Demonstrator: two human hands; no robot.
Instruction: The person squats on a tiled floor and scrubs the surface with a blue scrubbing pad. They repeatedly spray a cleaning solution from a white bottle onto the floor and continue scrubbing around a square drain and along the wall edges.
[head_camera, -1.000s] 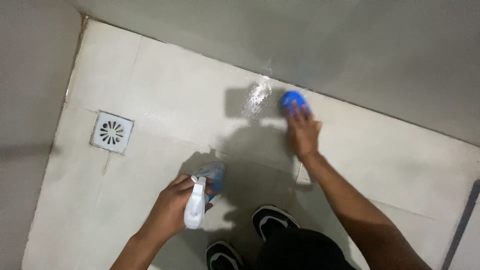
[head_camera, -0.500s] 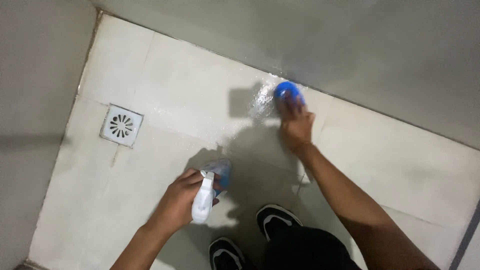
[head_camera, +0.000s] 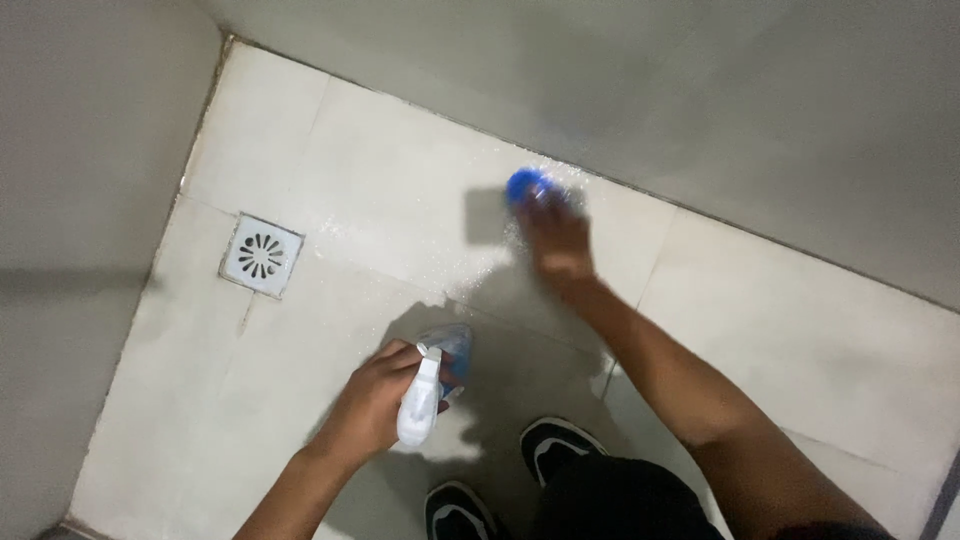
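The blue scrubber (head_camera: 527, 185) sits on the wet floor tile (head_camera: 400, 210), close against the foot of the grey wall (head_camera: 700, 110), and your right hand (head_camera: 556, 238) presses down over its near side with the fingers curled on it, though motion blur hides the exact grip. Foam and water spread across that tile toward the square floor drain (head_camera: 260, 256), which lies well apart to your left. Your left hand (head_camera: 385, 400) is closed around the neck of a white spray bottle (head_camera: 425, 395), held above the floor near your body with its nozzle pointing down and ahead.

Your black shoes (head_camera: 555, 450) stand on tile that looks damp, and you are leaning far forward on one outstretched arm; if the scrubber skids on the foam, your weight could go with it. The scrubber pokes out beyond your fingertips on the wall side, so a hard push could jam your knuckles into the wall. A careless squeeze of the bottle could wet the tile by your feet.
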